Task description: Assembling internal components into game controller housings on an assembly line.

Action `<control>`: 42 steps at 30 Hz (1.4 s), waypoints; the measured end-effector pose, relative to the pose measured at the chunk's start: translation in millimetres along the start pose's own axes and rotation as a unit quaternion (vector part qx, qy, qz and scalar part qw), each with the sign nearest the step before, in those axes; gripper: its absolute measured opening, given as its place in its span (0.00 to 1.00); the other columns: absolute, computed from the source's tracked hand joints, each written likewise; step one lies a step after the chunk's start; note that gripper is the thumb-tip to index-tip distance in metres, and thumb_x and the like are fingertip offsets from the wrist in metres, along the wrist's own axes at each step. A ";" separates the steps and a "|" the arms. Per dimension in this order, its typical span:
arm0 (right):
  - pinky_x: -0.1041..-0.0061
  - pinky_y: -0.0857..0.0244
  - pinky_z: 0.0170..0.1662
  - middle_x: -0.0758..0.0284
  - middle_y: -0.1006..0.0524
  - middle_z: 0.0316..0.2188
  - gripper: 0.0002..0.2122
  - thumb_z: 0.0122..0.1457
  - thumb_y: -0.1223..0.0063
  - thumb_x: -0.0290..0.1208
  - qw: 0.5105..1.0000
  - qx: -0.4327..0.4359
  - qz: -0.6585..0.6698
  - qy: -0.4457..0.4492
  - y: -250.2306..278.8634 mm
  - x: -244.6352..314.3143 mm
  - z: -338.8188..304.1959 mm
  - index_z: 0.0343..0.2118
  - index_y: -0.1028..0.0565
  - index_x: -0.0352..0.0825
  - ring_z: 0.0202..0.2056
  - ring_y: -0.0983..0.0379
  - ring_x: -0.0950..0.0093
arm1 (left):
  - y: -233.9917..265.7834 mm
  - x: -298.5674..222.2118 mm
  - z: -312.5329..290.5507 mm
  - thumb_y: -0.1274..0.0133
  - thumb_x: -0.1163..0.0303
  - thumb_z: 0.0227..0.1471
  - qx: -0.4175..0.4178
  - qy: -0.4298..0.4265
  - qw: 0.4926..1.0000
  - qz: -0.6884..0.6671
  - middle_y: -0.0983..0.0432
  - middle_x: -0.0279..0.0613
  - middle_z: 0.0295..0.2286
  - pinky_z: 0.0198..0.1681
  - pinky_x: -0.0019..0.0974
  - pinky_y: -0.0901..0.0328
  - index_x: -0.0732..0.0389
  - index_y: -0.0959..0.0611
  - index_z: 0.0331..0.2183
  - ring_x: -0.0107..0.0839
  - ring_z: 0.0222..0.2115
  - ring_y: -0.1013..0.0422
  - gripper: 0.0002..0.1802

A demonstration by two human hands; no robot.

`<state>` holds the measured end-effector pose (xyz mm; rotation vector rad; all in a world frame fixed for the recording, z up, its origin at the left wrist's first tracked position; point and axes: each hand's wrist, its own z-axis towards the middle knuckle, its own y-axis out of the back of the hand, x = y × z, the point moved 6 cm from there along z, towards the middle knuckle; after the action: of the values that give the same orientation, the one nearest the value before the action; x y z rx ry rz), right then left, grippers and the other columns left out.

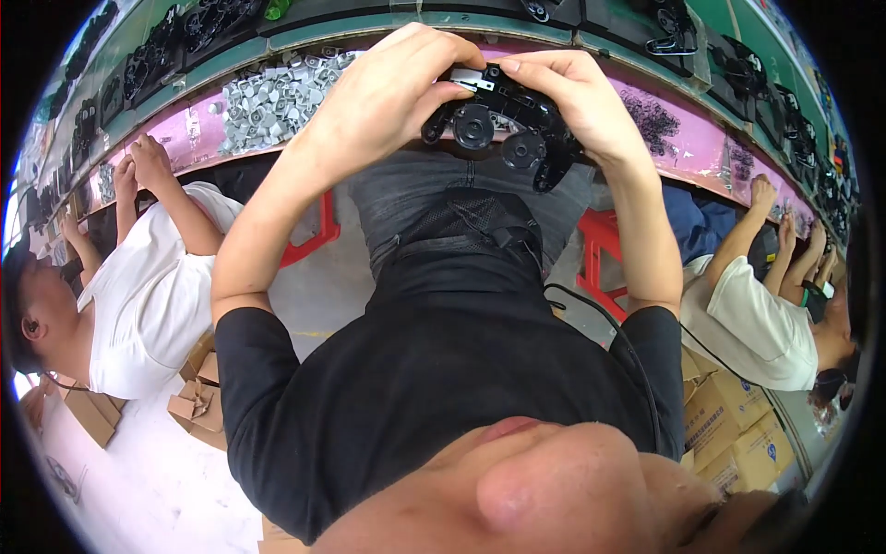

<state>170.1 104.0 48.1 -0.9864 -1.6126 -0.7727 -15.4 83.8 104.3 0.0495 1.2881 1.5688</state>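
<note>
Nearest the camera, the wearer's black shirt [443, 360] fills the lower middle, and a black mesh pouch [471, 222] lies at the lap. Beyond it, a black controller housing [503, 115] is held up above the thighs, at the near edge of the pink tabletop [699, 148]. The right hand [581, 97] grips its right side; the left hand [397, 78] pinches a pale grey piece [472, 80] at its upper left, the fingers hiding part of both. Red stools [600, 258] stand to either side, with a co-worker [152, 295] beyond on the left. On the tabletop, a heap of grey parts [277, 102] is partly obstructed by the left forearm; small dark parts [651, 125] lie right of the right hand. Farthest, black housings [669, 28] line a green-edged ledge.
</note>
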 end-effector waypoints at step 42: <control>0.69 0.19 0.43 0.49 0.22 0.54 0.33 0.74 0.69 0.55 0.985 0.009 0.169 -0.017 67.3 -16.9 -3.7 0.62 0.30 0.27 0.47 0.18 0.62 | -42.8 77.9 -30.8 0.41 0.65 0.65 -0.138 0.346 0.831 -0.413 0.16 0.44 0.39 0.36 0.30 0.23 0.73 0.24 0.58 0.27 0.34 0.20 0.27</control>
<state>233.6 127.6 32.9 -1.2265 -1.4265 -0.5099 -39.6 112.5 18.1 -1.2076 1.3107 0.9799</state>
